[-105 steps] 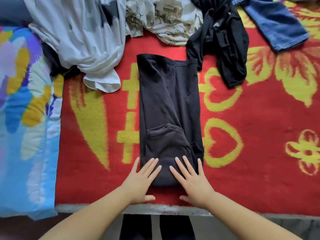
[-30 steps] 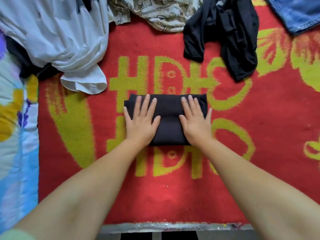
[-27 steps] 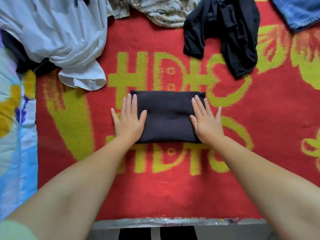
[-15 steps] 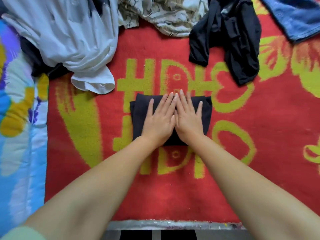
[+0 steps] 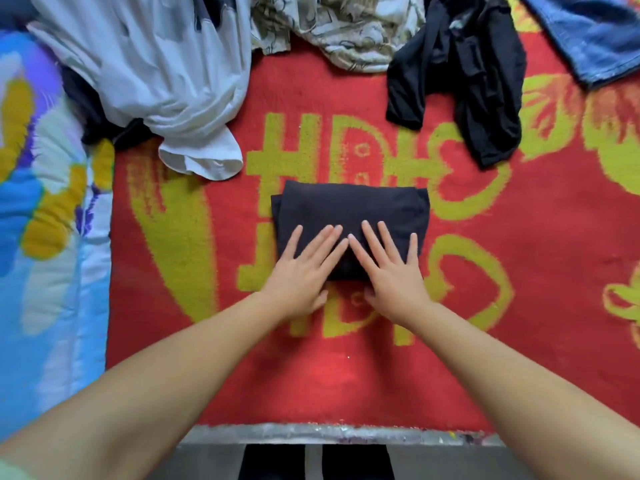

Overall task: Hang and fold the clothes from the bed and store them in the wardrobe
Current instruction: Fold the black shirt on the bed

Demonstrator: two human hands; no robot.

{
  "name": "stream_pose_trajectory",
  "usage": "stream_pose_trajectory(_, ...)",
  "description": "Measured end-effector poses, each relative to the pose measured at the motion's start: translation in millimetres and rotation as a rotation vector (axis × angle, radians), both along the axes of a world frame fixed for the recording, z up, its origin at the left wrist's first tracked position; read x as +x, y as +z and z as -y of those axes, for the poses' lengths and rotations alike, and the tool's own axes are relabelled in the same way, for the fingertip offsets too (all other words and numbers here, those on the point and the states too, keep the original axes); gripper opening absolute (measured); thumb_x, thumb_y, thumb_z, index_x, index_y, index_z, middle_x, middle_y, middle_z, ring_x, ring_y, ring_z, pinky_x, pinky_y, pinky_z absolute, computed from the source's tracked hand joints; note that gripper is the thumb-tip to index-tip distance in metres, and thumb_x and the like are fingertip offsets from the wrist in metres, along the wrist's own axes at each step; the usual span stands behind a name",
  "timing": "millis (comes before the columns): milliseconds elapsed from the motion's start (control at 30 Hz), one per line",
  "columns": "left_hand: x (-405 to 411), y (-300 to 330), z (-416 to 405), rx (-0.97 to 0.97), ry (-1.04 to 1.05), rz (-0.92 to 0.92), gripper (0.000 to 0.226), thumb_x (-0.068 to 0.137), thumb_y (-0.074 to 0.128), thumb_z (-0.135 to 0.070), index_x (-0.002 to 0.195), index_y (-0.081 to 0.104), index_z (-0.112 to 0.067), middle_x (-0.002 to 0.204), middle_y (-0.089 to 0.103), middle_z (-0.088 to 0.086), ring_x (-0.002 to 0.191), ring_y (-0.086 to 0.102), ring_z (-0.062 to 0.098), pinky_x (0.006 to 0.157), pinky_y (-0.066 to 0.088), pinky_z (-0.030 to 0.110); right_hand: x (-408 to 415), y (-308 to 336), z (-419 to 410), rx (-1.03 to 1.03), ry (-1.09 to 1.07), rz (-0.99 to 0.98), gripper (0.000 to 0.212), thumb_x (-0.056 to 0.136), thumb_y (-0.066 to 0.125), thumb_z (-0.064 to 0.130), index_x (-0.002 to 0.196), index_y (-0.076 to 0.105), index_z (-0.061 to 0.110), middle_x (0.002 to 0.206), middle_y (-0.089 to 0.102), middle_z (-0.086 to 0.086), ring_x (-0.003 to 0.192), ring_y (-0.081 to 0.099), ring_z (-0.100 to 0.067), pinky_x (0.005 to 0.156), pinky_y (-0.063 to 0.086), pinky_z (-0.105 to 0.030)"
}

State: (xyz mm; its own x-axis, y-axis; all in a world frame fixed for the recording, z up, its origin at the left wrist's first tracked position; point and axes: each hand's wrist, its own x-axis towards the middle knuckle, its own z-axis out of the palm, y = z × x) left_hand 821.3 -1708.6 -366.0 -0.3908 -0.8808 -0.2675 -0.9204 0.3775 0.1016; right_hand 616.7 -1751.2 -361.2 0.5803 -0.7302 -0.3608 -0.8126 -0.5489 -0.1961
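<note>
While flat, both hands (image 5: 301, 275) press folded garment (image 5: 349, 216)

- Small dark navy, nearly black cloth garment (image 5: 349, 209), folded into a flat, neat rectangle on the bed, near edge tucked under both hands' straight fingers.
- Crumpled white shirt (image 5: 156, 71), heaped up and left of the left hand.
- Cream printed top (image 5: 339, 26), bunched straight beyond the fingertips.
- Loose black garment (image 5: 464, 71), up and right of the right hand.
- Blue denim jeans (image 5: 588, 32), far right, partly out of view.
</note>
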Motion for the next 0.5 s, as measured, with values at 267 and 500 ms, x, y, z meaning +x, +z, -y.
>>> stream_pose_trajectory(267, -17.8, -27.3, 15.7, 0.058, 0.181, 0.094, 0.087, 0.096, 0.044, -0.015, 0.146, -0.027, -0.024, 0.161, -0.019, 0.002, 0.149, -0.012, 0.022, 0.113, -0.002, 0.063, 19.9, -20.2, 20.6, -0.049, -0.176, -0.13, 0.09, 0.093, 0.05, 0.005, 0.152, -0.01, 0.036, 0.159, -0.024, 0.008, 0.149, -0.013, -0.033, 0.113, 0.008, -0.066)
stream_pose_trajectory(500, -3.7, 28.6, 28.7, 0.355, 0.301, -0.044, 0.084, 0.095, 0.037, 0.007, 0.153, -0.008, -0.032, 0.163, -0.01, -0.004, 0.149, -0.007, 0.028, 0.116, 0.012, 0.059, 34.3, 41.2, 43.7, 0.222, -0.088, -0.255, 0.082, 0.097, 0.043, 0.0, 0.154, -0.002, 0.037, 0.163, -0.013, 0.006, 0.149, -0.003, -0.037, 0.111, 0.028, -0.061)
